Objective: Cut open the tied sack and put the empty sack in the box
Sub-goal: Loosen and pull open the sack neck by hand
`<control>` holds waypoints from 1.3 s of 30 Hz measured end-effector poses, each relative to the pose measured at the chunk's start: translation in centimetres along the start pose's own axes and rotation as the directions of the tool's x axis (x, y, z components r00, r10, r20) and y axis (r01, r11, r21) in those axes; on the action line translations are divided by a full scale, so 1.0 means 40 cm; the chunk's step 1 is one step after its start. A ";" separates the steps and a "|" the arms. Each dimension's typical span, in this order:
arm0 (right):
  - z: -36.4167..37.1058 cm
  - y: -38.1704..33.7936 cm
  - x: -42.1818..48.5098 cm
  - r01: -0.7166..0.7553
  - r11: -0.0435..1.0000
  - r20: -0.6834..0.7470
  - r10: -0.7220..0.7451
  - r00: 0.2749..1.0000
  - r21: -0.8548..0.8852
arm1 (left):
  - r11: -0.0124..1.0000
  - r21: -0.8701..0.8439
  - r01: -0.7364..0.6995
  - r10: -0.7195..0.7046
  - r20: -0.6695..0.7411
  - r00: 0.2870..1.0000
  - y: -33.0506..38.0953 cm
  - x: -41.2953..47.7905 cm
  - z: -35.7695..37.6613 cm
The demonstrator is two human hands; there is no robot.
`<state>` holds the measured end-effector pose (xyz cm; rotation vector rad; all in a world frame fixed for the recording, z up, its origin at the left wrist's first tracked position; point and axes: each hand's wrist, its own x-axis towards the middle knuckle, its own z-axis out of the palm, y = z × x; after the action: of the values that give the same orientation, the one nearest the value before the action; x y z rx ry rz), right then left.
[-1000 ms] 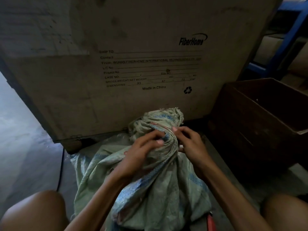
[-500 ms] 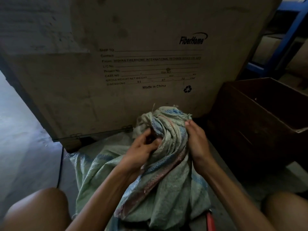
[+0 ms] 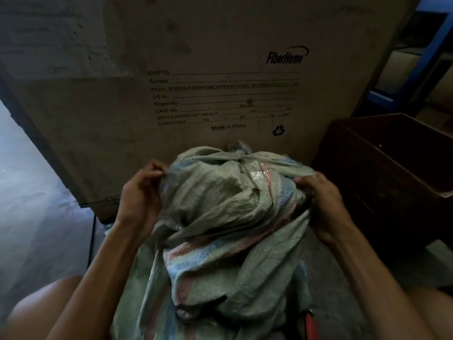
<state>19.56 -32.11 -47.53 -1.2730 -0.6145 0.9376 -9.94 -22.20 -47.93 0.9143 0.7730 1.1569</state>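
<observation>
Starting at nine o'clock, a pale floor (image 3: 29, 192) is seen, with a dark cable (image 3: 92, 241) running down it beside the carton's corner. A bare knee (image 3: 36, 312) is shown at seven o'clock. The left forearm is raised from there toward the centre, with the wrist bent. The left hand (image 3: 139, 197) is set at the sack's ten o'clock edge, and its fingers (image 3: 157, 168) are curled tight, a fold of the cloth being pinched against the thumb.

The sack (image 3: 225, 217), green with blue and pink stripes, is held up at the centre between both hands, in front of a tall printed carton (image 3: 196, 57). Its neck (image 3: 241, 157) is bunched and bound at twelve o'clock, and its loose body is draped down to six o'clock. A red object (image 3: 310, 325) is partly hidden under it at five o'clock and cannot be identified.

The right forearm is raised from five o'clock. The right hand (image 3: 326, 207) is placed at the sack's three o'clock side, palm inward, its fingers hooked round a gathered fold and its thumb (image 3: 306, 180) laid over the top.

A dark open box (image 3: 362, 182) is stood on the floor at three o'clock, just beside the right hand but apart from it. A blue rack (image 3: 434, 42) is seen at one o'clock.
</observation>
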 end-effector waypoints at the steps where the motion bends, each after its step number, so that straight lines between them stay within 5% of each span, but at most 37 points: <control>1: 0.000 -0.005 -0.010 -0.166 0.976 0.114 0.150 0.982 0.144 | 0.976 -0.189 0.108 -0.096 0.069 0.993 0.005 -0.011 0.006; 2: 0.000 -0.010 -0.023 -0.295 0.929 0.204 0.252 0.946 0.222 | 0.948 -0.242 0.208 -0.182 0.125 0.975 0.005 -0.024 0.017; 5: 0.010 -0.033 -0.057 -0.515 0.829 0.430 0.392 0.813 0.218 | 0.935 -0.009 0.354 -0.347 0.166 0.923 -0.025 -0.046 0.064; 7: 0.028 -0.042 -0.068 -0.514 0.855 0.431 0.440 0.788 0.069 | 0.905 0.195 0.379 -0.414 0.194 0.889 -0.037 -0.063 0.105; 9: 0.051 -0.041 -0.077 -0.456 0.881 0.412 0.464 0.784 -0.123 | 0.822 0.514 0.244 -0.422 0.263 0.867 -0.053 -0.062 0.115; 12: 0.060 -0.009 -0.074 -0.182 0.793 0.348 0.444 0.826 -0.581 | 0.626 0.767 -0.144 -0.286 0.397 0.872 -0.079 -0.047 0.088; 14: 0.047 0.008 -0.055 -0.024 0.702 0.264 0.299 0.917 -0.712 | 0.488 0.830 -0.270 -0.126 0.373 0.919 -0.087 -0.025 0.066; 17: 0.026 0.010 -0.027 0.138 0.596 0.165 -0.009 0.986 -0.791 | 0.294 0.927 -0.231 0.191 0.180 0.965 -0.068 0.005 0.024; 22: 0.032 0.017 -0.032 0.191 0.338 0.089 -0.296 0.951 -0.921 | 0.109 0.974 -0.198 0.434 0.133 0.891 -0.054 0.002 0.024; 25: 0.039 0.020 -0.034 0.187 0.228 0.070 -0.440 0.895 -0.956 | 0.103 0.988 -0.114 0.552 0.039 0.833 -0.053 -0.012 0.057; 27: 0.034 0.022 -0.030 0.226 0.270 0.081 -0.461 0.884 -0.936 | 0.145 0.983 -0.111 0.560 0.011 0.828 -0.063 -0.011 0.061; 30: 0.030 0.023 -0.025 0.257 0.632 0.087 -0.287 0.954 -0.731 | 0.458 0.854 -0.249 0.334 0.094 0.938 -0.054 -0.012 0.049; 32: 0.036 0.024 -0.037 0.060 0.876 0.102 -0.013 0.995 -0.478 | 0.752 0.647 -0.122 0.052 0.127 0.991 -0.051 -0.006 0.051; 34: 0.037 0.028 -0.051 -0.158 0.938 0.191 0.224 0.956 -0.309 | 0.887 0.457 0.064 -0.116 0.088 0.989 -0.058 0.004 0.060; 37: 0.058 0.011 -0.083 -0.295 0.937 0.313 0.342 0.886 -0.188 | 0.919 0.307 0.246 -0.300 0.141 0.943 -0.080 0.010 0.086; 39: 0.073 0.021 -0.087 -0.163 0.926 0.319 0.277 0.906 -0.340 | 0.816 0.561 0.140 -0.332 0.257 0.907 -0.087 -0.011 0.095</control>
<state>15.18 -33.55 -47.32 -1.4807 -0.9470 1.3252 -5.26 -23.85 -49.37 1.3951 0.9048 0.5264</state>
